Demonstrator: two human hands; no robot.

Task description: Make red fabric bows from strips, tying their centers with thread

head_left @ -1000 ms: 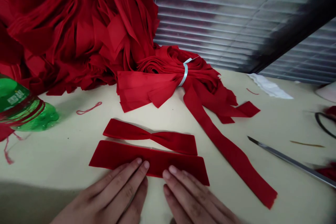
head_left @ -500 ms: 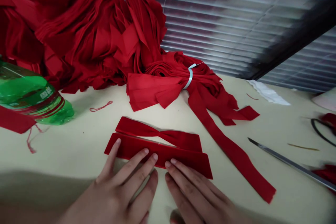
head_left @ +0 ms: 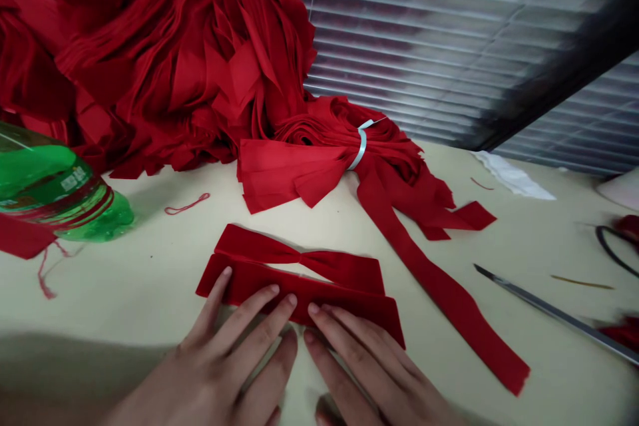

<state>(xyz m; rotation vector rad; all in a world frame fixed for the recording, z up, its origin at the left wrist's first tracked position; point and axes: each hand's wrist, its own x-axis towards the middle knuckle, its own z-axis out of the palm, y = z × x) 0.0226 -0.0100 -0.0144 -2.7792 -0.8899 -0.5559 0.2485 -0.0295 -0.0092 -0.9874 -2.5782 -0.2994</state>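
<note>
A folded red velvet strip (head_left: 249, 279) lies flat across the table before me. My left hand (head_left: 234, 346) rests its spread fingertips on the strip's left and middle part. Fingers stretched out, my right hand (head_left: 364, 359) touches the same strip just right of its middle. Right behind it lies a second red ribbon piece (head_left: 344, 266), pinched narrow at its centre like a bow, with a thin gap of table between the two. Neither hand grips anything; the right thumb is partly hidden.
Red ribbon bundles (head_left: 319, 146) are heaped behind, one loose tail (head_left: 444, 293) trailing forward on the right. A green bottle (head_left: 64, 193) wound with red thread lies at left, near a thread loop (head_left: 187, 204). A pointed metal tool (head_left: 549, 309), white scrap (head_left: 514, 174) and black ring (head_left: 616, 249) lie right.
My right hand's fingertips have shifted slightly left along the strip, nearer the left hand. The left hand stays on the strip. The view has moved a little.
</note>
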